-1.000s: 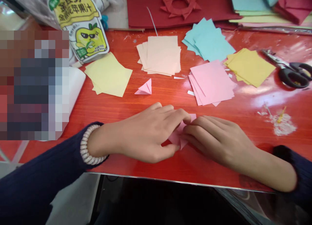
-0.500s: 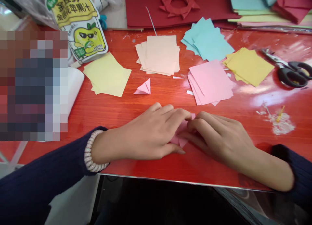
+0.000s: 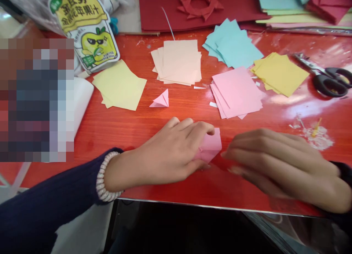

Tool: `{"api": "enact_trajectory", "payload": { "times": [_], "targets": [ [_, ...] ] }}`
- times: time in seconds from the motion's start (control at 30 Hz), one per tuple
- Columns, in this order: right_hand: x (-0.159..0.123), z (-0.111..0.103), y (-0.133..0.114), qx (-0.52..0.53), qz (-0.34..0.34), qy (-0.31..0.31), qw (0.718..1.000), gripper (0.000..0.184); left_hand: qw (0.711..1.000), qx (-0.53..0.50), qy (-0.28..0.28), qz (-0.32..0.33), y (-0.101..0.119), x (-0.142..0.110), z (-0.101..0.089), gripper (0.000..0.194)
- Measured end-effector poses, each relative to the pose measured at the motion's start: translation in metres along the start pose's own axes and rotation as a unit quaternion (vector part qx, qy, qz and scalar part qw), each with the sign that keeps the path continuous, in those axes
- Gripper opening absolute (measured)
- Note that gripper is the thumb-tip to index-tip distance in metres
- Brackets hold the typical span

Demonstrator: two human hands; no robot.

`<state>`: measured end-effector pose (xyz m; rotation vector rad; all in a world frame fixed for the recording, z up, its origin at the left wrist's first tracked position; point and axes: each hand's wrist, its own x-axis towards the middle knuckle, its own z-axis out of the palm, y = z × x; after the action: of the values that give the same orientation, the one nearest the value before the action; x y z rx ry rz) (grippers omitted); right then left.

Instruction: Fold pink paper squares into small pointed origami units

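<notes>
A piece of pink folded paper lies on the red table near its front edge, creased and partly covered by my left hand. That hand holds the paper, its thumb at the near edge and a bent index finger at the far edge. My right hand is blurred by motion and sits apart from the paper, to its right. Its fingers are loosely bent, the thumb a little away from them, with nothing visible between. Beyond my left hand stands a small folded pink paper piece. A stack of pink square sheets lies farther back.
Around the red table are pale yellow sheets, peach sheets, blue sheets and yellow sheets. Black-handled scissors lie at the right, above white scraps. A drink pouch and red folded ring are behind.
My right hand has let go of the pink folded paper and moved to the right, uncovering the paper's right part. My left hand stays on it.
</notes>
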<state>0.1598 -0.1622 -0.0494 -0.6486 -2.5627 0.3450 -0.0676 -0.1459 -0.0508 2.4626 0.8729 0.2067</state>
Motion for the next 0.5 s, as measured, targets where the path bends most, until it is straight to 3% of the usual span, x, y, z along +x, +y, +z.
{"api": "enact_trajectory", "payload": {
  "times": [0.13, 0.4, 0.5],
  "targets": [
    [-0.007, -0.006, -0.002, 0.048, -0.094, -0.08, 0.991, 0.029, 1.0, 0.009, -0.007, 0.005, 0.0, -0.002, -0.001, 0.038],
    [-0.026, 0.003, 0.011, 0.036, -0.035, -0.141, 0.989, 0.044, 1.0, 0.008, -0.025, -0.004, 0.0, -0.001, -0.001, 0.038],
    [-0.03, 0.0, 0.017, 0.012, -0.038, -0.125, 0.991, 0.045, 1.0, 0.005, -0.03, 0.0, 0.0, -0.002, -0.003, 0.045]
  ]
}}
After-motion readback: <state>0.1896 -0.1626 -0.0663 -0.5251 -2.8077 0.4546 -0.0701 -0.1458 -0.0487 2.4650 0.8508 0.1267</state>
